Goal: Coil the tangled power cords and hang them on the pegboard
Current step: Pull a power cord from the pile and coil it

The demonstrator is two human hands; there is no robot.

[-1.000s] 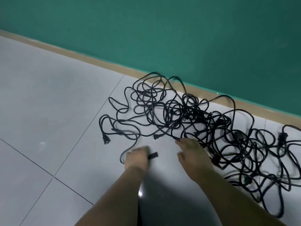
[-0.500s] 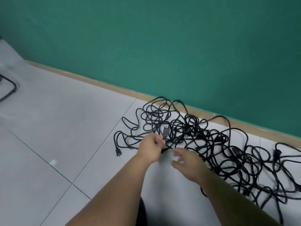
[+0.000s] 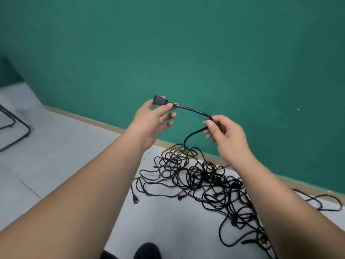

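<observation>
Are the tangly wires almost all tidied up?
Not nearly. No cord looks coiled yet. The left hand pinches one black plug end and the right hand holds its thin black cord. The tangled pile of black cords on the grey floor tiles is left, and no pegboard shows.

Head-worn, facing forward-down (close over cords [image 3: 202,175])

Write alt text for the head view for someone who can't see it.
The left hand pinches a black connector and the right hand pinches its cord, both raised before a green wall. The cord trails into a tangled pile of cords on the floor.
</observation>
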